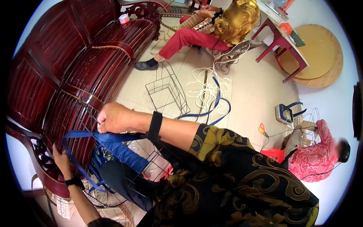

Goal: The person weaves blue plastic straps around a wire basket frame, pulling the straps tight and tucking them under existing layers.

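Note:
My right hand [112, 118] is closed in a fist round a dark wire of a wire basket frame [155, 156]. A flat blue strap [79, 134] runs just under this fist; whether the fingers also catch it is hidden. Part of the frame is wrapped in a blue woven band [126, 156], over my knees. Lower at the left, next to the bench arm, my left hand [61, 160] has its fingers bent at a loop of the same strap, which seems pinched there. More of the strap hangs down below that hand.
A carved dark red wooden bench [109, 41] stands along the left. On the floor ahead are a bare wire frame [166, 90] and tangled white cord [206, 89]. Scissors [262, 129] lie farther right. Two other people sit nearby, one with a woven piece [196, 20].

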Action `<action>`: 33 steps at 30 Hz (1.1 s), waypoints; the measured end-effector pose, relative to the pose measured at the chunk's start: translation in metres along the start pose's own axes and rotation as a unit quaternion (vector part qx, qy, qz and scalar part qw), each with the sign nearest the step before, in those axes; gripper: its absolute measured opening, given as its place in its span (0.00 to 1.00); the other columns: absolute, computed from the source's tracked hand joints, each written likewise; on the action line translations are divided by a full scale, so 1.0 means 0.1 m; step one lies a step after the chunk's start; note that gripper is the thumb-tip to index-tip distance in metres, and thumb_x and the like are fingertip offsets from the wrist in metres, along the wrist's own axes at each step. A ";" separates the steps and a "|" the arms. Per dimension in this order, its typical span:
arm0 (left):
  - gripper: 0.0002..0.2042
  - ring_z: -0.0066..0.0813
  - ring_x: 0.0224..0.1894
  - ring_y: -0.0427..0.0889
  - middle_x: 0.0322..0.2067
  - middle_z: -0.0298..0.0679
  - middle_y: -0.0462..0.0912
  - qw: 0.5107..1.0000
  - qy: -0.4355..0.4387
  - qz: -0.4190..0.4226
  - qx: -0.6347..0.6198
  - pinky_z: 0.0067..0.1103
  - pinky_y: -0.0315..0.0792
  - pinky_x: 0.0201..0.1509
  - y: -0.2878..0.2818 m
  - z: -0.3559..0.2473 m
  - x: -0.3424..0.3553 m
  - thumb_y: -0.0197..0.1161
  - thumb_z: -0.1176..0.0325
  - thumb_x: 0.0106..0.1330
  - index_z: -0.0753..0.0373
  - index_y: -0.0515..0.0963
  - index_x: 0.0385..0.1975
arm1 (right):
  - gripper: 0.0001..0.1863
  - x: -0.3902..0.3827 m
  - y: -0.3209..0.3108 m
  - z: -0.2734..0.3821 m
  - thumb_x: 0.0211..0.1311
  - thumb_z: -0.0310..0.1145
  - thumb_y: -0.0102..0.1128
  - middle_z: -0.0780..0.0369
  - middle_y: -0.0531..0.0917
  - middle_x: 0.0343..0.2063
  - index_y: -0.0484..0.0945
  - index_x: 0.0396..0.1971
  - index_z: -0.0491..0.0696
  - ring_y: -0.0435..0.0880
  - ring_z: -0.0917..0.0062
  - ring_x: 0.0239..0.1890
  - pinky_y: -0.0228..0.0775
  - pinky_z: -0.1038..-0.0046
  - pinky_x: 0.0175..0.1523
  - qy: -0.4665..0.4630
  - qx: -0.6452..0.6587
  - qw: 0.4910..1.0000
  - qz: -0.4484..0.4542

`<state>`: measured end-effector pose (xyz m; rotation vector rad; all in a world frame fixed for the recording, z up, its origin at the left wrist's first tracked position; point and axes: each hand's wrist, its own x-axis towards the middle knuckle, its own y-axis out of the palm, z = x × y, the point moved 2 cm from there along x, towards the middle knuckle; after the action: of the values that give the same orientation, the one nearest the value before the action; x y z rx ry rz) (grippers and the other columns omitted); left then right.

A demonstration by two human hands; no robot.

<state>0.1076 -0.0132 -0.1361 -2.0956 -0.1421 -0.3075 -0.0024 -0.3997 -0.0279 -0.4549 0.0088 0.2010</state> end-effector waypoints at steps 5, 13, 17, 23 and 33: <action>0.30 0.30 0.56 0.75 0.53 0.41 0.77 0.888 0.110 0.288 -0.342 0.23 0.65 0.63 0.06 -1.87 -0.55 0.54 0.82 0.53 0.68 0.69 0.61 | 0.09 0.00 -0.01 -0.01 0.50 0.34 0.68 0.56 0.78 0.15 0.82 0.21 0.44 0.78 0.71 0.21 0.69 0.66 0.31 -0.016 -0.025 1.000 -0.001; 0.17 0.41 0.37 0.79 0.35 0.47 0.80 0.899 0.383 0.132 -0.168 0.26 0.73 0.43 0.01 -2.13 -0.31 0.54 0.85 0.55 0.68 0.79 0.45 | 0.09 -0.05 -0.06 0.08 0.51 0.34 0.66 0.60 0.77 0.13 0.82 0.23 0.42 0.76 0.79 0.20 0.70 0.71 0.30 -0.033 -0.038 0.999 -0.009; 0.14 0.51 0.40 0.82 0.37 0.51 0.83 0.907 0.418 -0.049 0.014 0.36 0.76 0.43 0.01 -1.19 -0.16 0.57 0.81 0.59 0.64 0.79 0.45 | 0.09 -0.06 -0.03 0.00 0.55 0.34 0.66 0.70 0.74 0.15 0.82 0.22 0.44 0.70 0.89 0.20 0.64 0.79 0.27 0.012 0.058 0.997 0.050; 0.15 0.52 0.39 0.84 0.35 0.50 0.85 0.949 -0.150 -0.062 0.271 0.40 0.77 0.40 -0.81 0.88 -0.32 0.48 0.58 0.72 0.51 0.80 0.49 | 0.10 -0.02 0.06 -0.05 0.62 0.32 0.63 0.73 0.76 0.18 0.81 0.22 0.45 0.68 0.92 0.22 0.57 0.83 0.27 0.050 0.095 0.992 0.073; 0.37 0.45 0.63 0.71 0.60 0.49 0.73 0.941 0.291 0.062 -0.157 0.34 0.64 0.69 -0.04 -1.41 -0.47 0.68 0.73 0.53 0.59 0.64 0.67 | 0.11 -0.06 0.02 0.06 0.61 0.32 0.62 0.74 0.74 0.18 0.79 0.20 0.46 0.65 0.90 0.21 0.55 0.82 0.28 0.087 0.091 0.990 0.069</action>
<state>0.0390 -0.1312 -0.0765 -2.2165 0.4169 -0.9046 -0.0085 -0.3963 -0.0235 -0.2891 0.2292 0.2931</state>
